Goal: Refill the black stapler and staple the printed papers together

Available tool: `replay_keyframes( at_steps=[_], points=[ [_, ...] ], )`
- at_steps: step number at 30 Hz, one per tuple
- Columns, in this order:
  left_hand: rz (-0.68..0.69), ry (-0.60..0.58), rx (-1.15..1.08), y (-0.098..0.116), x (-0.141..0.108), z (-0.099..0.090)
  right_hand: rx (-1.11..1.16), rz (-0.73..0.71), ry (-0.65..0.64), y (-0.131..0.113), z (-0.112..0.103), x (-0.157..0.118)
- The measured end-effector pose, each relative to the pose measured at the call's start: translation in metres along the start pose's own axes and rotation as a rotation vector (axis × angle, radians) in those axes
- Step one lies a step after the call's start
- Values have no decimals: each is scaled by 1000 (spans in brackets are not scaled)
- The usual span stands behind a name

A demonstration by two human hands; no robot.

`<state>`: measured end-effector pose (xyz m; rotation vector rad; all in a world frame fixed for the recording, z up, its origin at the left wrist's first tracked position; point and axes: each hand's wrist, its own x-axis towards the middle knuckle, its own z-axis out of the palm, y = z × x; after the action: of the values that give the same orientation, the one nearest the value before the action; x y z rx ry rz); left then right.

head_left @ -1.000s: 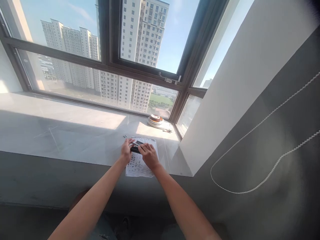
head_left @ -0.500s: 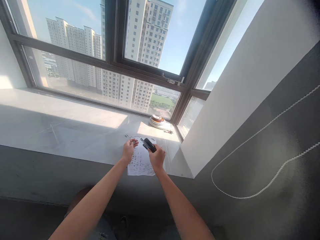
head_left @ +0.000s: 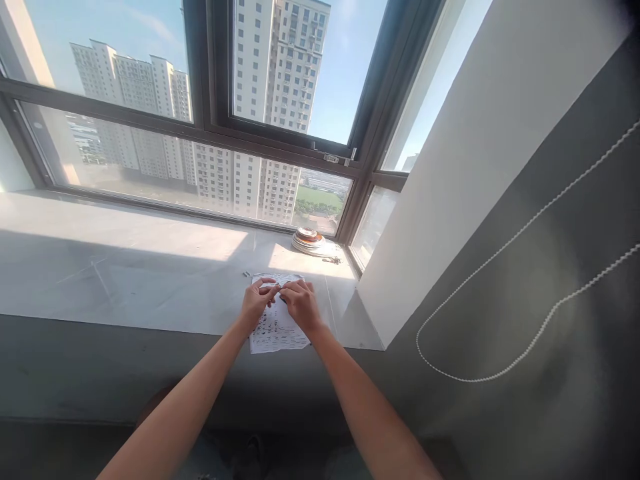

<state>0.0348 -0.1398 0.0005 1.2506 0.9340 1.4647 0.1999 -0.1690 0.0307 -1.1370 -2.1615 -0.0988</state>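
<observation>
A wide stretch of windowsill (head_left: 150, 280) lies open left of the left hand (head_left: 256, 301); the right hand (head_left: 302, 304) crowds its other side, a round stack (head_left: 309, 241) blocks the far corner, and the white wall (head_left: 445, 183) closes off the right

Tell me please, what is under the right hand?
Under the right hand, a dark object partly shows, and paper lies below. The hand covers the rest; the object's full shape is hidden.

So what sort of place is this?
Probably a bay-window nook in an upper-floor room: a wide ledge runs beneath a dark window frame, and a green field shows well below, outside.
</observation>
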Motion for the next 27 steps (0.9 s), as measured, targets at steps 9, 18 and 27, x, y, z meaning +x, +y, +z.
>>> replay_keyframes(
  at_steps=[9, 18, 27],
  points=[
    [106, 166, 139, 15, 4, -16, 11, 353, 311, 79, -22, -6],
    [149, -63, 1379, -9, 82, -103, -5, 752, 54, 173, -13, -23],
    [232, -60, 1401, -20, 79, -111, -35, 433, 137, 129, -7, -26]
  ],
)
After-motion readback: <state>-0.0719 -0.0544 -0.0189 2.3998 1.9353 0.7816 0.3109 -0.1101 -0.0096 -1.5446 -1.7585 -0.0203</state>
